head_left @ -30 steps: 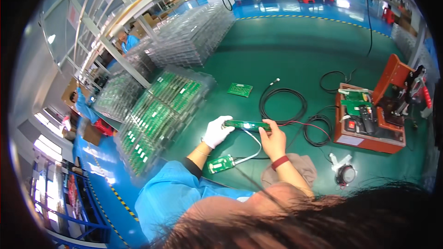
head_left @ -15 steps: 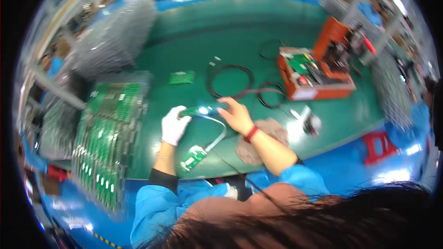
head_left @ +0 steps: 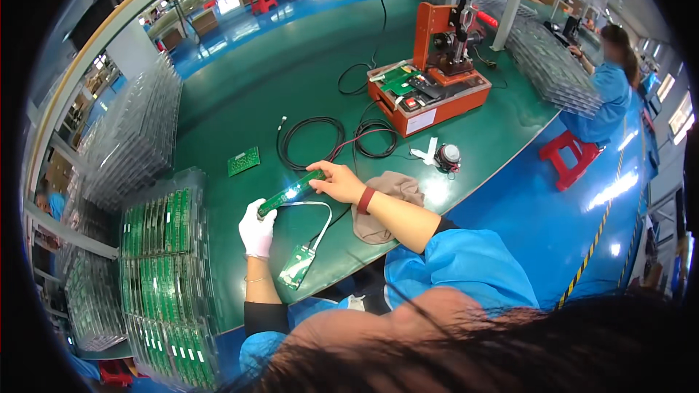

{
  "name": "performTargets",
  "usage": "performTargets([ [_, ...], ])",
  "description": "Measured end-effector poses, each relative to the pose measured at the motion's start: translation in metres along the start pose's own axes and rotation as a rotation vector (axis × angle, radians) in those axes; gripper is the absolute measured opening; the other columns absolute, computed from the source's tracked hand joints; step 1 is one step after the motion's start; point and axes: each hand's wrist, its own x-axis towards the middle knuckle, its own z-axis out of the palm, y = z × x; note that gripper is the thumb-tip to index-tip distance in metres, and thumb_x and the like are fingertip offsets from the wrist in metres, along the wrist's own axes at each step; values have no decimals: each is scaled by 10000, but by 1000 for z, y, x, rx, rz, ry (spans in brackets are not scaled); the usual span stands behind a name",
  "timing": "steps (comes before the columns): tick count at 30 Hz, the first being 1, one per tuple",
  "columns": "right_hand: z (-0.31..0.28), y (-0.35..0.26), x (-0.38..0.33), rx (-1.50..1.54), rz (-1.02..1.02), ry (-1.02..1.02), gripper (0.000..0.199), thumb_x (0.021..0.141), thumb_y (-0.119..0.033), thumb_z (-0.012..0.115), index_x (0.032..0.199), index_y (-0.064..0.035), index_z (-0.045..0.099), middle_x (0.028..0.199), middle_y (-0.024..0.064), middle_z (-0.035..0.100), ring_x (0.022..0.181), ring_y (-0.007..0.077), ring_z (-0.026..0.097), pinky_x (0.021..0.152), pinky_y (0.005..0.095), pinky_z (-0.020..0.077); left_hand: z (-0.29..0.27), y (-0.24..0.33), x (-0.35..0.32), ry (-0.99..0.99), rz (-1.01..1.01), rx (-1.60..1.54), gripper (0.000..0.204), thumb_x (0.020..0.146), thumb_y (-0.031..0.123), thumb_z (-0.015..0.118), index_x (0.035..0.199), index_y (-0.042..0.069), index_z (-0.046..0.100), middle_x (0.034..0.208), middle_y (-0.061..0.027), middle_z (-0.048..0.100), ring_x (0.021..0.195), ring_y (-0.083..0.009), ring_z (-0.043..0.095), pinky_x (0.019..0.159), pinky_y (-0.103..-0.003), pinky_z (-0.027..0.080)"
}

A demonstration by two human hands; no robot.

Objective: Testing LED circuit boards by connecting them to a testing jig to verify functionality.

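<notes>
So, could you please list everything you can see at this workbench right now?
long circuit board: one, green, held at both ends above the bench
white cable: one, from the long board to a small board
small board: one, green, near bench edge
loose board: one, green, on the bench
black cables: coils, centre
cloth: one, brown, under right forearm
test fixture: one, orange, far side
board trays: stacks, clear, left
stool: one, red, right
left hand: white glove
right hand: bare, red wristband

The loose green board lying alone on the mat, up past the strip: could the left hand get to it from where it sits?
Probably yes. The small green board lies on open mat beyond the left hand, nothing between them, but that hand now grips the long green strip.
</notes>
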Motion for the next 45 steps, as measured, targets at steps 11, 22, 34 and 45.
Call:
performTargets([
  [11, -29, 2, 7, 5, 51, 54, 435, 815, 51, 647, 1232, -39, 565, 945, 87, 659, 750, 137, 634, 709, 228, 532, 35, -11, 20, 59, 208, 105, 395, 744, 224, 735, 1109, 94, 657, 974, -60, 709, 738, -232, 647, 715, -304, 522],
  [22, 5, -7, 8, 69, 85, -92, 433, 859, -8, 637, 1278, -16, 530, 1037, 131, 641, 802, 162, 630, 756, 238, 527, -9, -1, -8, 104, 152, 327, 322, 745, 276, 698, 1013, 98, 674, 910, -68, 681, 711, -242, 624, 666, -323, 513],
  [34, -9, -17, 2, 24, 130, -73, 403, 885, -13, 614, 1278, -16, 522, 958, 102, 635, 747, 133, 620, 721, 204, 511, 2, 2, -9, 42, 7, 268, 335, 765, 303, 667, 1050, 127, 650, 896, -70, 685, 724, -238, 651, 709, -328, 506],
  [45, -9, -15, 4, 43, 128, -68, 391, 887, -18, 612, 1268, -10, 523, 941, 101, 636, 737, 130, 624, 712, 205, 510, -3, 7, -7, 24, -15, 236, 336, 763, 307, 666, 1049, 131, 653, 889, -74, 688, 737, -255, 654, 720, -351, 508],
])
